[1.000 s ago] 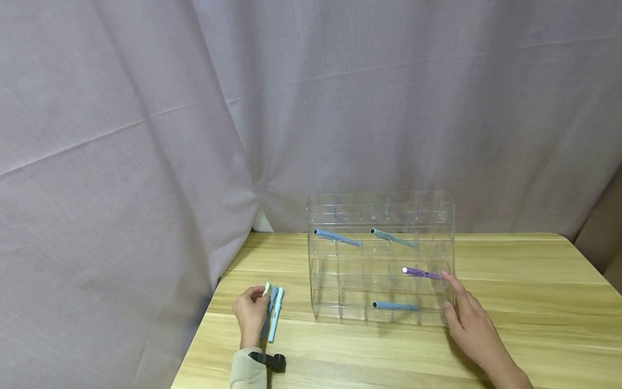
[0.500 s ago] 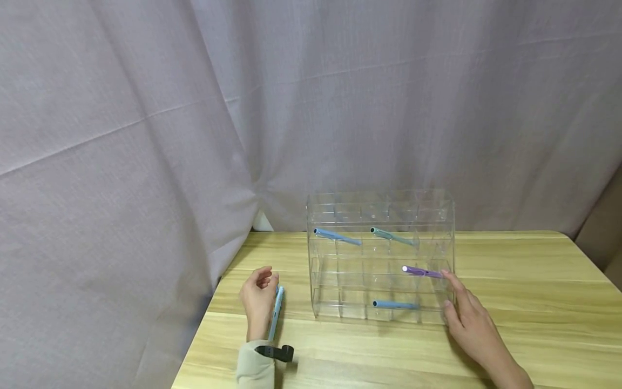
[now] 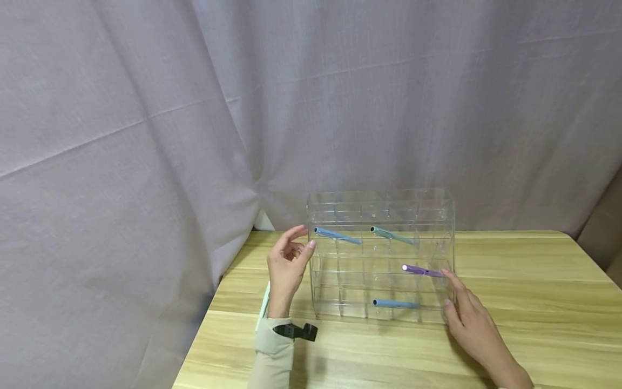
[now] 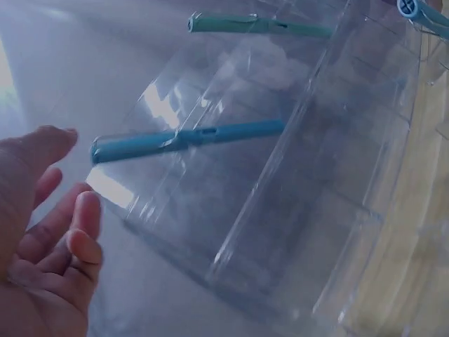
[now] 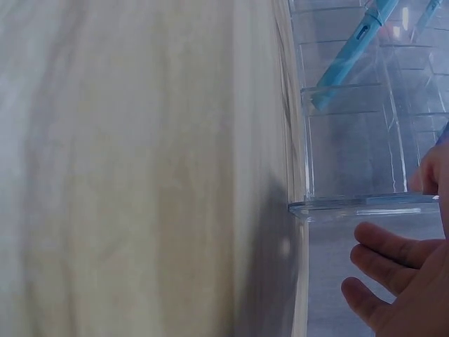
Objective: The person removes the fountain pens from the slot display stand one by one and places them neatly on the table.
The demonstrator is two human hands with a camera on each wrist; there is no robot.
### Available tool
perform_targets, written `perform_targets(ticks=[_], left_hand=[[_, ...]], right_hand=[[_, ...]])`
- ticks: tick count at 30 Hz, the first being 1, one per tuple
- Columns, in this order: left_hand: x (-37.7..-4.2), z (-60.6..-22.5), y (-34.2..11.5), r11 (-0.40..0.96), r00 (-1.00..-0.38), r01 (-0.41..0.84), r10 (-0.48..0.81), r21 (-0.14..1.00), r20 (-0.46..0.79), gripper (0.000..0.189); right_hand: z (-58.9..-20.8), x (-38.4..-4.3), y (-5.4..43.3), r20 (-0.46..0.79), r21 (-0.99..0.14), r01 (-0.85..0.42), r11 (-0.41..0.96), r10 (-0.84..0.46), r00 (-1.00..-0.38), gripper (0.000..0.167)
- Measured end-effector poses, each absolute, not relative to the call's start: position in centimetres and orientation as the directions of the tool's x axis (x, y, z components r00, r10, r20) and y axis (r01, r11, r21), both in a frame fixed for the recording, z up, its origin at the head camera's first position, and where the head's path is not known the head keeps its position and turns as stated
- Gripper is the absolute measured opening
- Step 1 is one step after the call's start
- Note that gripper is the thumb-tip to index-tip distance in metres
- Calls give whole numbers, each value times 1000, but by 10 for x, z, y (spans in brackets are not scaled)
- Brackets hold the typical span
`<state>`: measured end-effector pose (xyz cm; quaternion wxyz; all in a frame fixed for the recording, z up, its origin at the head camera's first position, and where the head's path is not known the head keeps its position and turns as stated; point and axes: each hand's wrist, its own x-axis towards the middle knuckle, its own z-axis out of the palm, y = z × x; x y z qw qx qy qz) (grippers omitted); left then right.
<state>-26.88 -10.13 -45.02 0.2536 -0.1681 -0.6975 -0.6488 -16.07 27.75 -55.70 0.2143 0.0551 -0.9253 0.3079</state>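
As sleeve (image 3: 272, 354) overlaps pale pen (image 3: 263, 303), left hand (image 3: 286, 267), right hand (image 3: 470, 321), fingers apart, rack (image 3: 381, 256) between

Pale pen (image 3: 263, 307) partly behind left forearm (image 3: 274, 346); hands (image 4: 42, 267) (image 5: 414, 281) cropped in wrist views.

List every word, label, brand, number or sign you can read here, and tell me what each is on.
Readable words, brands or numbers: none.
Blue pen at the upper right of the left wrist view: a cross-like mark on its end, no legible lettering.
Purple pen and green pen: any print is too small or blurred.
Black wrist strap: faint specks, too small to read.
Clear rack: no text visible.
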Motion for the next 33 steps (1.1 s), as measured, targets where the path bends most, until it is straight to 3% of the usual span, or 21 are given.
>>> perform_targets(ticks=[5, 18, 24, 33], left_hand=[[-273, -444, -85, 129, -848, 525, -6, 841, 531, 42], [-278, -446, -55, 65, -878, 478, 23, 876, 478, 39], [-280, -447, -47, 98, -890, 455, 39, 885, 453, 35], [-274, -436, -55, 84, -823, 559, -65, 825, 564, 30]], right_hand=[[-558, -162, 278, 440, -547, -243, 801, 28, -898, 73], [-560, -161, 278, 444, -552, -256, 794, 19, -896, 73], [-560, -161, 278, 441, -550, -258, 794, 14, -897, 72], [-558, -160, 278, 430, -559, -247, 791, 22, -902, 72]])
